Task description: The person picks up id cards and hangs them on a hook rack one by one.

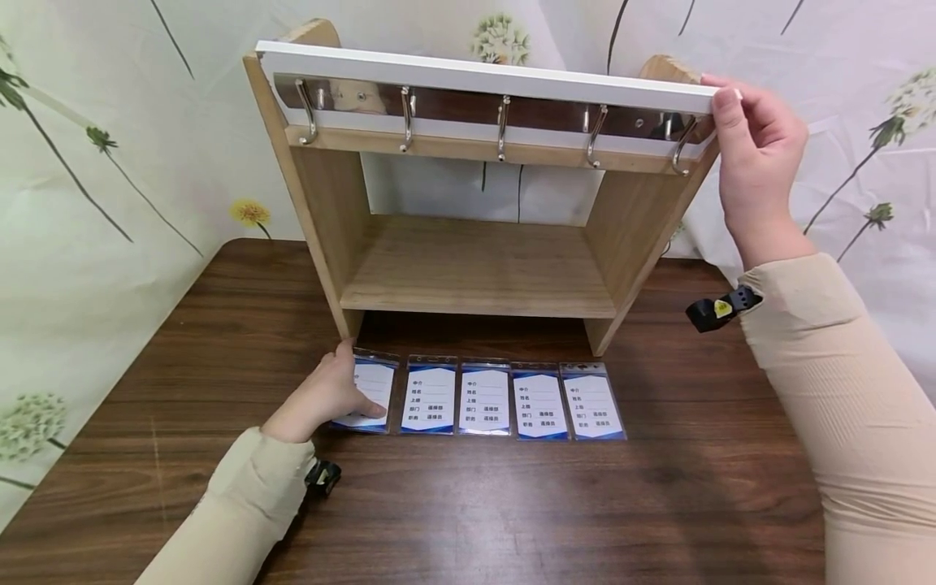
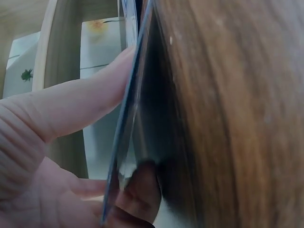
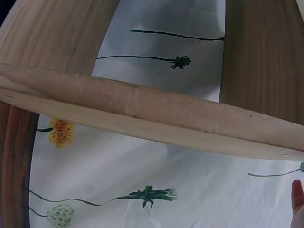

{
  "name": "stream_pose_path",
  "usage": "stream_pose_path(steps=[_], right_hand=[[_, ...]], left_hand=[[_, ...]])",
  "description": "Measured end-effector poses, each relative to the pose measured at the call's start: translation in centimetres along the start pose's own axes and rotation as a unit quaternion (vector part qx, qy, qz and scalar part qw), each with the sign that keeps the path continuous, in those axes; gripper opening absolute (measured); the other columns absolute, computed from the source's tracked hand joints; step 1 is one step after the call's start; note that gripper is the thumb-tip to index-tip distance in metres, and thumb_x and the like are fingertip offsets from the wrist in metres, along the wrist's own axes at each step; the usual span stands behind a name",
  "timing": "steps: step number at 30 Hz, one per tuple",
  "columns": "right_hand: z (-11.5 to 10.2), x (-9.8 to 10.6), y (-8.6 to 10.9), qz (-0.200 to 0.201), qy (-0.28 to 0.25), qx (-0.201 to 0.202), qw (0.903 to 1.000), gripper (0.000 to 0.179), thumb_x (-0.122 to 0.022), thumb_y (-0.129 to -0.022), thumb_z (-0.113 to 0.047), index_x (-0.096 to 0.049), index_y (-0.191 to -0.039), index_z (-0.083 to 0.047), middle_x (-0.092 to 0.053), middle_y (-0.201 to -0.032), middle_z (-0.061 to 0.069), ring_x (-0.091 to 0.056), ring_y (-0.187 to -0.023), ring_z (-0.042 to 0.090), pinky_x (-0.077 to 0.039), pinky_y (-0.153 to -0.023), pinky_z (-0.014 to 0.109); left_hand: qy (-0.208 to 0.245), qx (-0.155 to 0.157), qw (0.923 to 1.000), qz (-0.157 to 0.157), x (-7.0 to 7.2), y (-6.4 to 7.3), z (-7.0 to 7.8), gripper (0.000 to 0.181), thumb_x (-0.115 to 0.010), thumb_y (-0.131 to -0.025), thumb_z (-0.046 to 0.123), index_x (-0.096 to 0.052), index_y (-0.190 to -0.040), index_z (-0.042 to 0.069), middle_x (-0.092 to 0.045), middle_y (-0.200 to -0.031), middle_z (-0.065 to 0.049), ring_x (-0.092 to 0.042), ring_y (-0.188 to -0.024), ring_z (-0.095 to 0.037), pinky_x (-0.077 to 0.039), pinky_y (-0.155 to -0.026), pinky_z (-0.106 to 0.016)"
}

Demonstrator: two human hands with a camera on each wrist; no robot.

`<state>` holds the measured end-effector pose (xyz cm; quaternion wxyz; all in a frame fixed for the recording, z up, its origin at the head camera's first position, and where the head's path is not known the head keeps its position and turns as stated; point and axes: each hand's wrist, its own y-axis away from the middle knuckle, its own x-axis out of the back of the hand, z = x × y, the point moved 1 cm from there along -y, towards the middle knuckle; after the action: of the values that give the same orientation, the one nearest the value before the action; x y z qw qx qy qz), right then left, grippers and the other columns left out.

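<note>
My left hand point(image 1: 327, 393) pinches the leftmost ID badge point(image 1: 374, 379), a clear sleeve with a white and blue card. The thumb lies on its face. In the left wrist view the badge point(image 2: 124, 107) is seen edge-on, tilted off the tabletop, with fingers behind it. Several similar badges point(image 1: 486, 398) lie in a row to its right. My right hand point(image 1: 764, 142) grips the right end of the white hook board point(image 1: 497, 69) on a wooden shelf, thumb in front. Only a fingertip point(image 3: 298, 194) of it shows in the right wrist view.
The wooden shelf point(image 1: 475, 264) stands at the back of the dark wooden table point(image 1: 468, 512). Metal hooks point(image 1: 503, 126) stick out along its top front. A flower-patterned cloth point(image 1: 95, 187) hangs behind.
</note>
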<state>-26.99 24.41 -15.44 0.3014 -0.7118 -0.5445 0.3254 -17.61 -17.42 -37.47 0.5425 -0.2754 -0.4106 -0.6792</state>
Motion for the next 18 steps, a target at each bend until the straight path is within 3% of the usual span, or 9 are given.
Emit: stream_pose_path(steps=[4,10,18], right_hand=[[0.22,0.03,-0.08,0.006,-0.011,-0.004,0.9999,0.008,-0.072,-0.09,-0.011,-0.077,-0.092,-0.005,-0.077,-0.096,-0.001,-0.063,-0.086,0.009,-0.042,-0.078,0.02],[0.49,0.0,-0.11,0.016,-0.029,-0.005,0.9994,0.008,-0.074,-0.088,-0.011,-0.076,-0.09,-0.004,-0.077,-0.096,0.0,-0.065,-0.095,0.012,-0.044,-0.082,0.02],[0.61,-0.23,-0.02,0.023,-0.031,-0.001,0.9992,0.006,-0.072,-0.089,-0.009,-0.075,-0.087,-0.005,-0.077,-0.095,0.001,-0.059,-0.077,0.009,-0.042,-0.075,0.02]], left_hand=[[0.014,0.006,0.9999,-0.005,0.25,0.05,-0.19,0.119,-0.087,-0.073,0.024,-0.006,-0.144,-0.025,-0.036,-0.139,-0.048,-0.043,-0.128,-0.056,-0.039,-0.106,-0.06],[0.023,-0.013,0.9991,0.033,0.66,0.19,-0.38,0.08,-0.064,-0.087,0.013,-0.02,-0.144,-0.021,-0.047,-0.132,-0.044,-0.054,-0.116,-0.049,-0.045,-0.097,-0.057],[0.05,-0.026,0.9976,0.04,1.03,0.32,-0.44,0.047,-0.045,-0.096,0.014,-0.043,-0.133,-0.013,-0.061,-0.112,-0.03,-0.059,-0.095,-0.034,-0.05,-0.082,-0.045]])
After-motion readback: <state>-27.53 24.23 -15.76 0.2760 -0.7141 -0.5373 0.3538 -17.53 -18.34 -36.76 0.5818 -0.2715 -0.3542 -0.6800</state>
